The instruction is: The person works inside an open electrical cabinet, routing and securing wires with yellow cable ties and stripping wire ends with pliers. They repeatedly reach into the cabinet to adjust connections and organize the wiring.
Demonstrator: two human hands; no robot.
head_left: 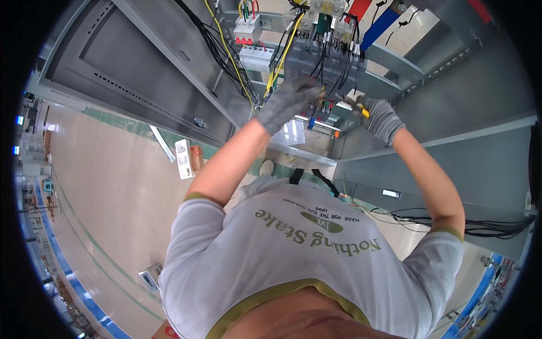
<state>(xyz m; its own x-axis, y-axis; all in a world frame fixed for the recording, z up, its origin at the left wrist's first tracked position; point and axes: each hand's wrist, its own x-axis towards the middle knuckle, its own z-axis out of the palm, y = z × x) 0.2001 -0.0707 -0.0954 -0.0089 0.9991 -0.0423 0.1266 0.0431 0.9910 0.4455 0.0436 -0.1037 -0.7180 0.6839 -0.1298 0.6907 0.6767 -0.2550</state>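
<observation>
My left hand (291, 101), in a grey knit glove, reaches into an open metal cabinet. Its fingers are pinched together at a thin black wire (322, 69) in front of the dark device; the exact grip is partly hidden. My right hand (383, 120), gloved the same way, is closed round pliers (361, 108) with yellow on the handles. Their dark jaws point left toward the wires near my left fingertips. Several black wires run down across the dark grey electrical device (298, 65). Small terminals with red and blue parts sit just below the left fingers.
White breakers (257, 58) sit on a rail at the upper left, beside yellow and black cables. A grey cabinet door (135, 68) stands open at left. Black cables (480, 223) hang at right. A white box (183, 159) lies on the floor.
</observation>
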